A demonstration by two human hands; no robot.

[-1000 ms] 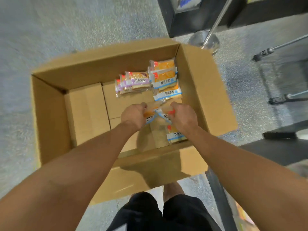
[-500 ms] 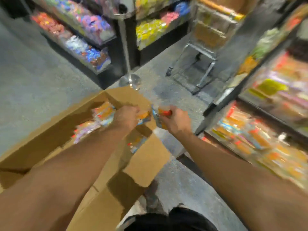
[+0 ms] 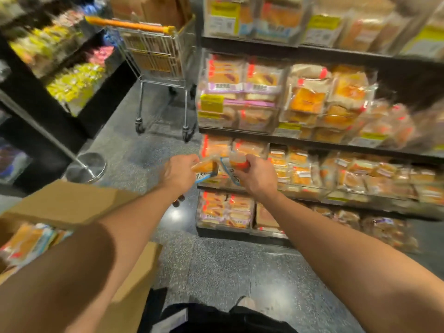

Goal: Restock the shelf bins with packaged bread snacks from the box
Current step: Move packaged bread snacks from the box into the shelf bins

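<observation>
Orange snack packs — left hand (image 3: 179, 173) fingers curled round one (image 3: 204, 168) | right hand (image 3: 257, 175) another (image 3: 236, 162)

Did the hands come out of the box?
Yes. The left hand and right hand, each gripping a bread snack packet, have left the cardboard box and reached toward the shelf.

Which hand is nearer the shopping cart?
Left. The left hand is below the shopping cart, nearly under it; the right hand is farther right, before the bread shelf.
</observation>
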